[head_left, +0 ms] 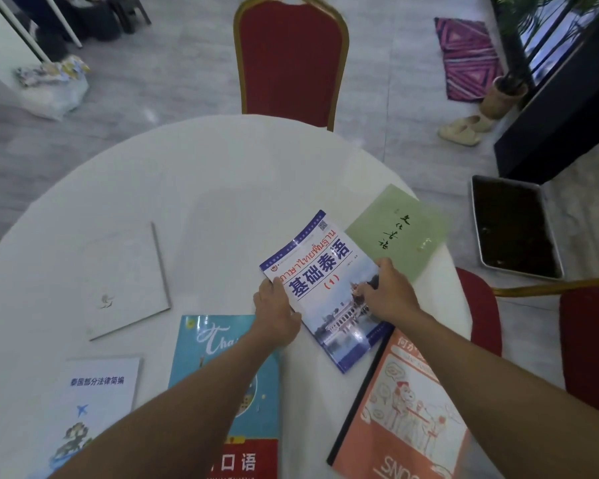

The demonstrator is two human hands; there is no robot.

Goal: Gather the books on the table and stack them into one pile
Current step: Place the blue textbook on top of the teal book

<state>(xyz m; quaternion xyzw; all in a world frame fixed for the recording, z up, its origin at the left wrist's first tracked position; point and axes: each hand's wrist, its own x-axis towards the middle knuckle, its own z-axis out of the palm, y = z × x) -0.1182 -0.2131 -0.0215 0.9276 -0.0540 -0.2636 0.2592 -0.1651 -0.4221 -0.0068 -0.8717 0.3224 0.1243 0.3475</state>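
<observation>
- Six books lie spread on the round white table (201, 174); none is stacked.
- My left hand (275, 311) and right hand (389, 293) clamp the blue book (320, 271) at its two long edges, right of centre, tilted.
- Its near corner overlaps the orange book (402, 409); its far side is just beside the green book (398, 229), which overhangs the table's right edge.
- My left forearm crosses the teal book (201, 350).
- The white book (125, 278) and a plane-cover book (94, 402) lie well apart at left.
- A red chair (289, 57) stands beyond the table.
</observation>
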